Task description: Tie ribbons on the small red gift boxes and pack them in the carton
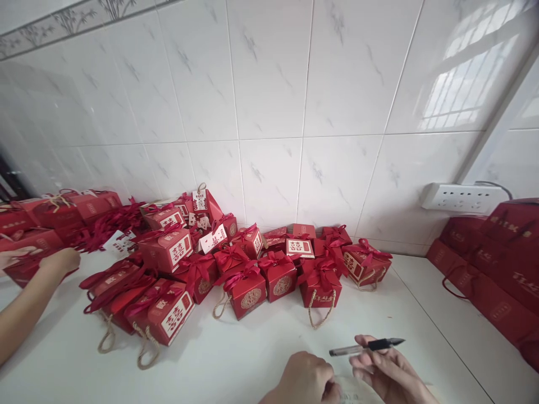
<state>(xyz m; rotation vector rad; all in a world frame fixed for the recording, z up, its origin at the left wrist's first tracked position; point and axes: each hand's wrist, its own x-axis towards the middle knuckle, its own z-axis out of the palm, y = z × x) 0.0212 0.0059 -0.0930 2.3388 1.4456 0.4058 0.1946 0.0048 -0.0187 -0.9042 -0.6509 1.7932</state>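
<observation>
In the head view my right hand grips a pen with a clear barrel and a black tapered end pointing right. Its fingers are closed around the pen. My left hand is curled into a loose fist at the bottom edge, beside a pale sheet or bag with faint printing. Whether the fingers pinch that pale item is hidden. Beyond my hands, a red gift box with a ribbon bow and rope handle stands on the white table.
Several red boxes with bows crowd the table against the tiled wall. At the left, a co-worker's hand touches a red box. Red boxes and bags are stacked at the right, below a power strip.
</observation>
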